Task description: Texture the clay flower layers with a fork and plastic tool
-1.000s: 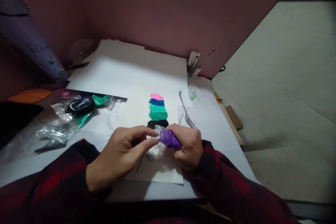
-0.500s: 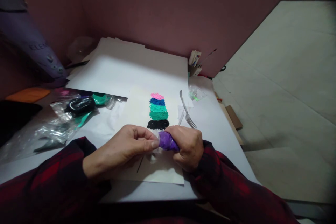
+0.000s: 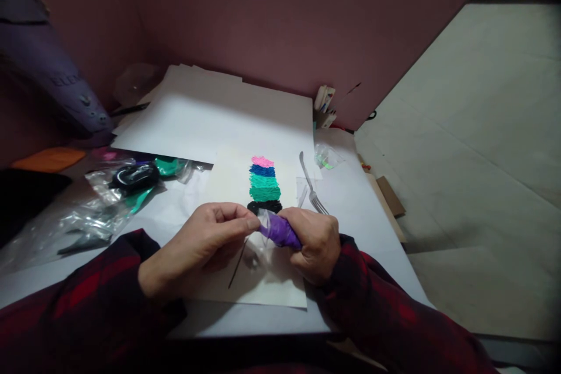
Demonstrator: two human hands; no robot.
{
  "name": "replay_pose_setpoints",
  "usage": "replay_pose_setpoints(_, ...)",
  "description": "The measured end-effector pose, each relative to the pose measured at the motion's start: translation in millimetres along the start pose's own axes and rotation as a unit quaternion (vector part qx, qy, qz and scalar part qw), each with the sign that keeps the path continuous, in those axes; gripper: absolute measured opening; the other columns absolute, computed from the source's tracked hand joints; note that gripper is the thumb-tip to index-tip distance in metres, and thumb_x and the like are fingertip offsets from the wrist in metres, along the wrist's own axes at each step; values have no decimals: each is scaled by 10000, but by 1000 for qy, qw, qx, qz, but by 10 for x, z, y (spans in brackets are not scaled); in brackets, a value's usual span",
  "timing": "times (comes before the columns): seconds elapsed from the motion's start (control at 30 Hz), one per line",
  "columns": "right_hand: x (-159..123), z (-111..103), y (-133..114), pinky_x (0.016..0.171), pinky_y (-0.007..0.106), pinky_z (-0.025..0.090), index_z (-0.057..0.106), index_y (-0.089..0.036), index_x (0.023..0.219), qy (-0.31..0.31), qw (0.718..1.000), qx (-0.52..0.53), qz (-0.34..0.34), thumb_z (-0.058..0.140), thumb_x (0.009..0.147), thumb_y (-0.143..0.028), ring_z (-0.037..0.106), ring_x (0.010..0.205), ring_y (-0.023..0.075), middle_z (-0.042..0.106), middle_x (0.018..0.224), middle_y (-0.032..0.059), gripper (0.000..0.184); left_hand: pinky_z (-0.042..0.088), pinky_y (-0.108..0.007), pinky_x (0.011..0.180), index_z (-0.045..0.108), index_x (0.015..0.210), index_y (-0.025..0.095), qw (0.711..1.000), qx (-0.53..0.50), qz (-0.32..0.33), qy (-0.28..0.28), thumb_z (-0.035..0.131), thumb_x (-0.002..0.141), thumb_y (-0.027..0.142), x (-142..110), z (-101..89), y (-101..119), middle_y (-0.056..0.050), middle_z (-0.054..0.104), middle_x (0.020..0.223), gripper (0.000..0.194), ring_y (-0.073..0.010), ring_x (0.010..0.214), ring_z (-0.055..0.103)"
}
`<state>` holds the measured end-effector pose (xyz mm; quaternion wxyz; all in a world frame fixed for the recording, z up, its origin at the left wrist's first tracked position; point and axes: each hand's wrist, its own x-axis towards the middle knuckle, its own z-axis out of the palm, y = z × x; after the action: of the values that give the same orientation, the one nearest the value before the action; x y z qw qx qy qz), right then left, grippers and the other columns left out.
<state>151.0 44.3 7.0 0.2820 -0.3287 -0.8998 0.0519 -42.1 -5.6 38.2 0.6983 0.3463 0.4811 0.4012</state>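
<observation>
My right hand [image 3: 313, 242] is wrapped round a clear plastic bag of purple clay [image 3: 280, 230], whose far part its fingers hide. The thumb and fingertips of my left hand [image 3: 205, 239] pinch the bag's clear end. Both hands are above a cream sheet of paper [image 3: 280, 292]. On the sheet, textured bands run in a column: pink [image 3: 263, 162], dark blue, two greens [image 3: 265, 193] and black [image 3: 258, 207]. The bag partly covers the black band. A thin dark stick [image 3: 237, 266] lies on the paper under my left hand.
A metal fork [image 3: 311, 184] lies right of the paper. Large white sheets [image 3: 219, 111] lie behind. On the left are plastic bags with black [image 3: 135, 176] and green clay, an orange piece [image 3: 49, 159] and a tall purple container [image 3: 65, 76]. The table's right edge drops to the floor.
My left hand has shifted slightly up and left, and more of the clear plastic shows between the hands. The purple bag now slants down toward my right hand.
</observation>
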Motion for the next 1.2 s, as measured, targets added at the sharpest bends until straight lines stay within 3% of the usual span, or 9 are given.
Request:
replay_pose_setpoints(0.2, -5, 7, 4, 536, 270, 365, 603, -166, 823, 1, 1000, 8, 0, 442, 555, -107, 546, 595, 158, 598, 652, 16, 318, 150, -154, 341, 661, 824, 151, 999, 29, 23, 5, 677, 721, 309, 26, -16, -14, 84, 358, 406, 189, -32, 352, 238)
replay_pose_setpoints(0.4, 0, 4, 12, 539, 270, 365, 592, -172, 817, -7, 1000, 4, -3, 457, 580, -126, 544, 596, 158, 591, 647, 14, 276, 447, -233, 509, 717, 827, 156, 980, 144, 132, 34, 687, 694, 246, 35, -11, -47, -33, 666, 670, 163, -133, 573, 564)
replay_pose_setpoints(0.53, 11, -10, -6, 538, 272, 370, 594, -165, 821, -10, 1000, 0, -11, 459, 587, -132, 549, 598, 163, 597, 654, 21, 272, 448, -235, 510, 709, 814, 149, 943, 252, 209, 56, 646, 736, 256, 2, 6, -49, -51, 690, 714, 146, -159, 622, 596)
replay_pose_setpoints(0.67, 18, -24, -23, 556, 274, 389, 590, -165, 827, -16, 1000, 2, -14, 456, 594, -137, 560, 615, 166, 604, 671, 24, 271, 400, -211, 478, 682, 777, 145, 913, 321, 248, 49, 590, 784, 269, -25, 22, -36, -21, 631, 618, 155, -126, 558, 539)
replay_pose_setpoints(0.8, 18, -29, -26, 564, 272, 391, 577, -172, 830, -26, 1000, 5, -17, 453, 578, -142, 557, 626, 166, 600, 680, 22, 282, 336, -177, 440, 608, 726, 152, 919, 322, 223, 30, 560, 784, 254, -18, 29, -32, 30, 515, 554, 126, -79, 491, 432)
replay_pose_setpoints(0.97, 7, -23, -15, 534, 268, 367, 573, -178, 818, -8, 1000, 4, -7, 439, 568, -135, 534, 591, 154, 585, 654, 12, 286, 194, -157, 330, 529, 719, 173, 993, 96, 69, -10, 587, 755, 345, 47, -14, -22, 91, 347, 430, 185, -44, 351, 237)
replay_pose_setpoints(1.07, -2, -15, -2, 529, 267, 362, 574, -179, 814, -4, 1000, 8, -2, 431, 556, -120, 531, 589, 151, 582, 649, 8, 300, 158, -159, 326, 530, 698, 175, 999, -8, 40, -34, 614, 753, 349, 75, -50, -6, 99, 306, 399, 201, -38, 338, 193)
replay_pose_setpoints(1.2, 0, -12, 2, 530, 267, 365, 584, -177, 816, -1, 1000, 12, 5, 449, 563, -116, 537, 591, 149, 586, 649, 7, 293, 169, -160, 337, 593, 750, 161, 999, 22, 45, -21, 628, 765, 342, 63, -54, 7, 90, 329, 411, 185, -39, 350, 226)
